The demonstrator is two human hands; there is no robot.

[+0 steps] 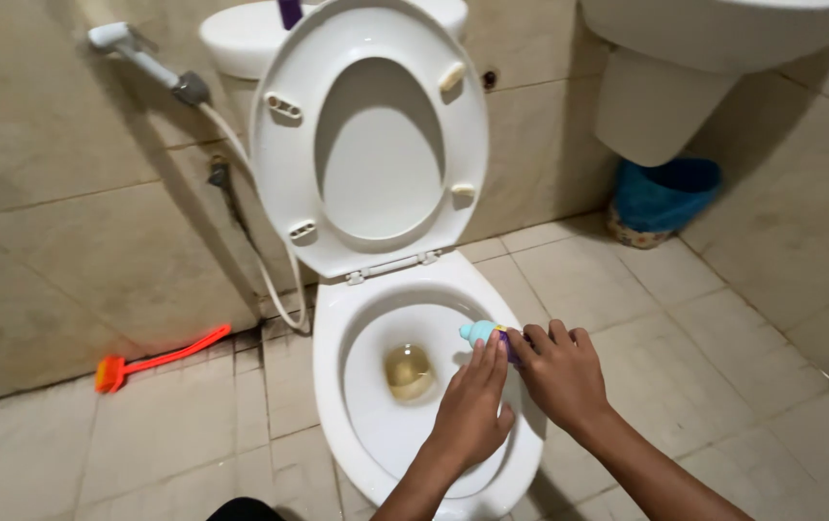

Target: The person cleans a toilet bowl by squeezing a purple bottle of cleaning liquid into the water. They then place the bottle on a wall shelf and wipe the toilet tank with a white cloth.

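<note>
A white toilet bowl (347,386) stands open below me, its seat and lid (371,145) raised against the cistern. My right hand (561,376) grips a small purple bottle with a light blue cap (480,333) at the bowl's right rim, the cap pointing left over the bowl. My left hand (472,410) reaches over the rim beside it, fingertips touching the bottle near the cap. Yellowish water (408,371) sits at the bottom of the bowl.
A bidet sprayer (139,58) with a white hose hangs on the tiled wall at left. An orange brush (159,360) lies on the floor by the wall. A blue bin (663,198) stands under a white basin pedestal (661,101) at right.
</note>
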